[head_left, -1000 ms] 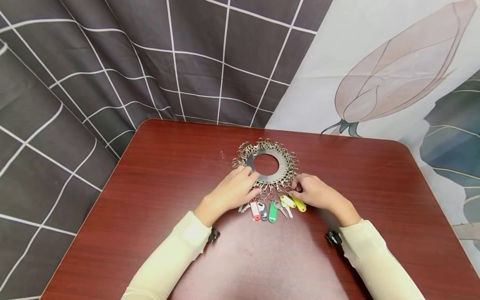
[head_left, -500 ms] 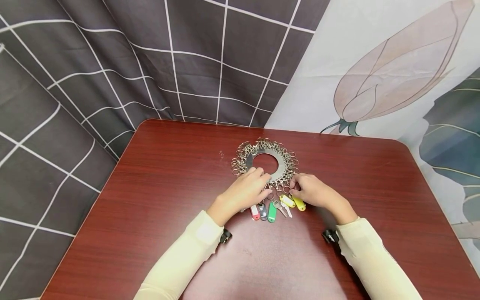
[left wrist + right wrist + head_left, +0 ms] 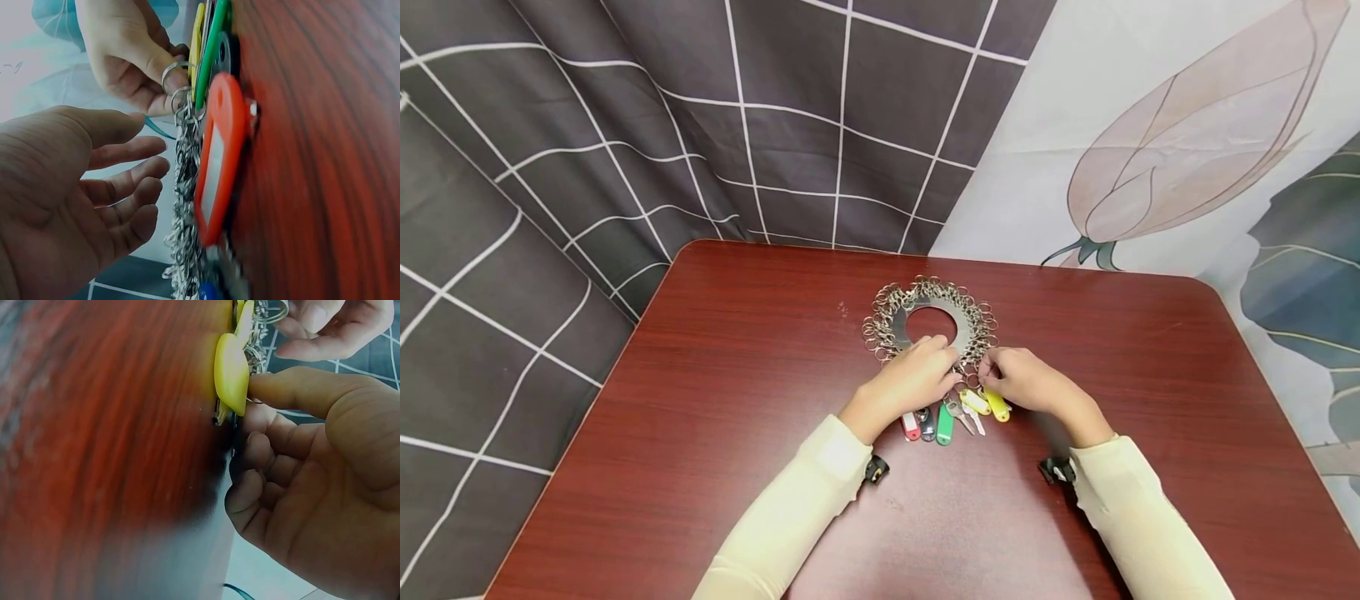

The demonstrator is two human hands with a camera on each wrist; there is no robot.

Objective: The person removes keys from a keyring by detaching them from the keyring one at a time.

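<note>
My right grip (image 3: 1018,379) pinches a small split ring (image 3: 169,69) just outside the metal ring's (image 3: 964,325) near-right rim, beside a yellow tag (image 3: 232,374); my left grip (image 3: 917,375), fingers spread and holding nothing, hovers over its near rim. I'd best steady one of the clasps (image 3: 185,187) while easing the split ring gently (neighbours likely snag). No container shows; the metal ring carries clasps, and the red tag (image 3: 230,147) frames a white label (image 3: 214,181).

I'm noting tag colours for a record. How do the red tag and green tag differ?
The red tag shows a white label panel; the green tag shows a plain green face. In the head view, the red tag lies left of the dark tag, the green tag right. Both are elongated.
</note>
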